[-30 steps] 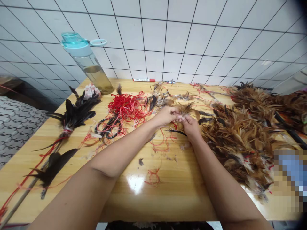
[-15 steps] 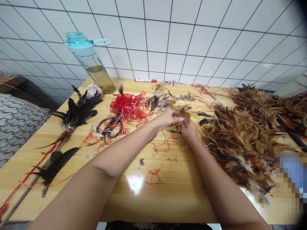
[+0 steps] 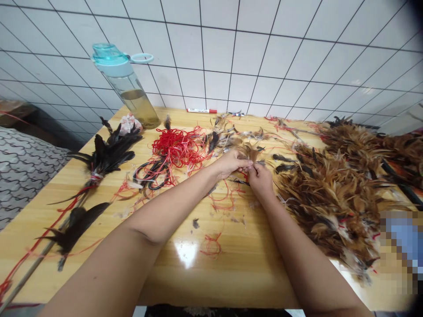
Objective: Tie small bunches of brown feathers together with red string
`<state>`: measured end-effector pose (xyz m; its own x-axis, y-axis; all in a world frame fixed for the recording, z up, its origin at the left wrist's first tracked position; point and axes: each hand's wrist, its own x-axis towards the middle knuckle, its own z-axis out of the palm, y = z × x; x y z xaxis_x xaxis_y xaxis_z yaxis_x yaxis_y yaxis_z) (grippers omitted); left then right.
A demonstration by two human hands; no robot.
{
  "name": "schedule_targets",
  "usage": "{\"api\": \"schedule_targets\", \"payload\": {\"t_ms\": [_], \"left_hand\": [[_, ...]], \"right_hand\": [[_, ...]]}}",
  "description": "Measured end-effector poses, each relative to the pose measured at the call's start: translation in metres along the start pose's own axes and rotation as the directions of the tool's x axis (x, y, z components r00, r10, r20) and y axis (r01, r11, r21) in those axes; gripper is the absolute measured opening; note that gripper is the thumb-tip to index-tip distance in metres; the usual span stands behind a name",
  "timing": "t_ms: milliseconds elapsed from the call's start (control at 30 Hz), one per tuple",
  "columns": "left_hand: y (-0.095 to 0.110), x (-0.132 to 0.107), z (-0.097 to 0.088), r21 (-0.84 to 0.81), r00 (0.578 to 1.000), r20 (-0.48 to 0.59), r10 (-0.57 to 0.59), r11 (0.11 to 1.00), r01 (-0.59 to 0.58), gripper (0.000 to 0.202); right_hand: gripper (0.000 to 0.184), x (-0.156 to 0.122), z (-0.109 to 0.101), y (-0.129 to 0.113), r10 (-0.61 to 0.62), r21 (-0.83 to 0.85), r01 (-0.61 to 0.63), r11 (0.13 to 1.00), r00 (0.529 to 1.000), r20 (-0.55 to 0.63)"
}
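Head cam: I've got the left hand [image 3: 231,164] and right hand [image 3: 262,179] both pinching a small feather tuft [image 3: 253,152], 3 o'clock of centre. From there, the bottle [image 3: 130,83]'s at 10, the feather pile [image 3: 330,187] (messy one) around 3.

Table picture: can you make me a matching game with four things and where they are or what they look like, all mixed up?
1. Bottle
2. Black feathers
3. String tangle
4. Small brown tuft

A. Red
B. Held by the left hand and right hand
C. Turquoise lid
D. At the end of a stick

Pairs: 1-C, 2-D, 3-A, 4-B
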<state>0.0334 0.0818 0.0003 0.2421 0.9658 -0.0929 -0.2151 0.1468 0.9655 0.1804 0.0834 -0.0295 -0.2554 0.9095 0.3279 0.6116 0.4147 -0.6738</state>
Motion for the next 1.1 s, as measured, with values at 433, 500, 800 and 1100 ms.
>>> {"api": "schedule_targets", "payload": {"t_ms": [433, 500, 800, 1100], "left_hand": [[0.004, -0.002, -0.001, 0.009, 1.0, 0.029, 0.002, 1.0, -0.002, 0.028], [0.004, -0.002, -0.003, 0.027, 0.997, 0.077, -0.006, 1.0, 0.004, 0.028], [0.007, -0.005, -0.004, -0.017, 0.996, 0.091, -0.024, 1.0, 0.026, 0.031], [0.013, -0.005, -0.005, -0.064, 0.994, -0.052, -0.094, 0.994, 0.09, 0.037]], "right_hand": [[0.018, 0.0, 0.0, 0.0, -0.021, -0.107, 0.025, 0.994, 0.999, 0.04], [0.017, -0.001, 0.0, -0.002, -0.014, -0.135, 0.021, 0.991, 0.998, 0.054], [0.016, -0.001, -0.001, -0.005, -0.045, -0.057, 0.05, 0.997, 0.995, 0.089], [0.021, 0.002, -0.007, -0.008, -0.09, 0.161, 0.075, 0.984, 0.992, 0.092]]}}
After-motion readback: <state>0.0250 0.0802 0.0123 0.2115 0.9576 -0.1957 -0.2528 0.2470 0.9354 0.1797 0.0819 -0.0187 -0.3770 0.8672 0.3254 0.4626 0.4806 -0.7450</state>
